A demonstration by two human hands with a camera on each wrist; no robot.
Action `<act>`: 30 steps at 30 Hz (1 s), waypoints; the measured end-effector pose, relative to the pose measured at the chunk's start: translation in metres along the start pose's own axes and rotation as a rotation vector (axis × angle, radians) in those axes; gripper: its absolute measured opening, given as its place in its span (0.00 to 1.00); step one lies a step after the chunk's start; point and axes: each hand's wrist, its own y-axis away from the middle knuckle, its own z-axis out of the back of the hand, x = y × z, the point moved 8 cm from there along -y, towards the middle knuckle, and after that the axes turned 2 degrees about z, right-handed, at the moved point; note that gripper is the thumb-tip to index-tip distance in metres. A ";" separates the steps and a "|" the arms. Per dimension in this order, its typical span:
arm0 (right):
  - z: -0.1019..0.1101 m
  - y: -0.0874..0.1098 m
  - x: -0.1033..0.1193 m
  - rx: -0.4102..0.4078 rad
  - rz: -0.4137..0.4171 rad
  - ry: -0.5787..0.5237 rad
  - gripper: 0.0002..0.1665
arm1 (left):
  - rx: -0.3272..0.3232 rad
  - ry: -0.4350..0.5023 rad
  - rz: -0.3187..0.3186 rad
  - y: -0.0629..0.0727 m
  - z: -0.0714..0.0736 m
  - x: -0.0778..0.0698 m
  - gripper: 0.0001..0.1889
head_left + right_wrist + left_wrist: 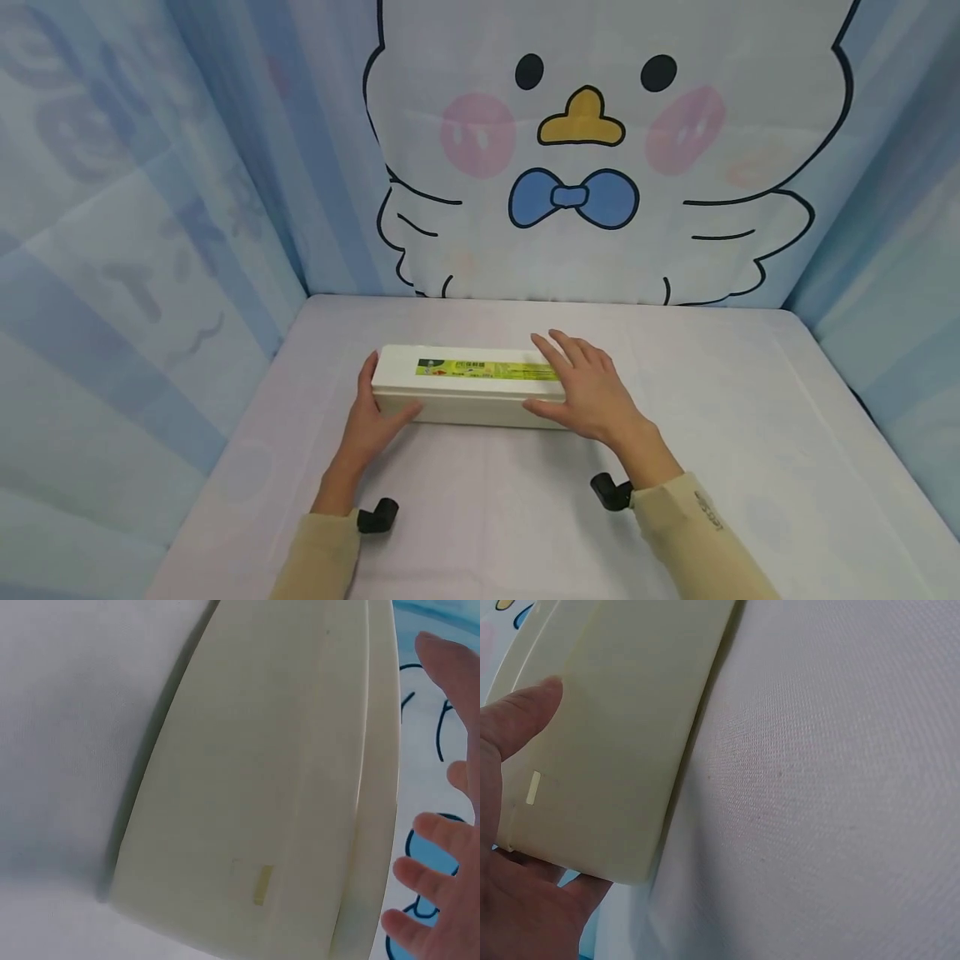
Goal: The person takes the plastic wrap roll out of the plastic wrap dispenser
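Observation:
A long cream plastic box (465,408) with a yellow-green label (487,370) along its lid lies crosswise on the table in the head view. My left hand (367,429) grips its left end, thumb on the front face and fingers round the end. In the left wrist view the left thumb (525,712) presses the box's side (630,727), near a small slot. Over the right end spreads my right hand (596,396), its fingers apart. The right wrist view shows the right fingers (435,832) beyond the lid edge, apart from the box (247,772).
A white cloth covers the table (750,417). Behind it hangs a curtain (480,250) with a cartoon bird, and blue-and-white curtains stand at both sides. Each wrist carries a black camera mount (378,517).

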 end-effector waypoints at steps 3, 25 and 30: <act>-0.003 -0.003 0.001 0.016 0.013 0.021 0.57 | -0.001 -0.006 -0.008 0.000 0.000 0.000 0.58; -0.025 -0.018 0.004 0.122 0.046 0.084 0.54 | -0.009 -0.028 -0.047 -0.001 0.001 -0.002 0.55; -0.029 -0.021 0.005 0.162 0.064 0.106 0.54 | -0.013 -0.023 -0.033 -0.001 0.002 -0.001 0.55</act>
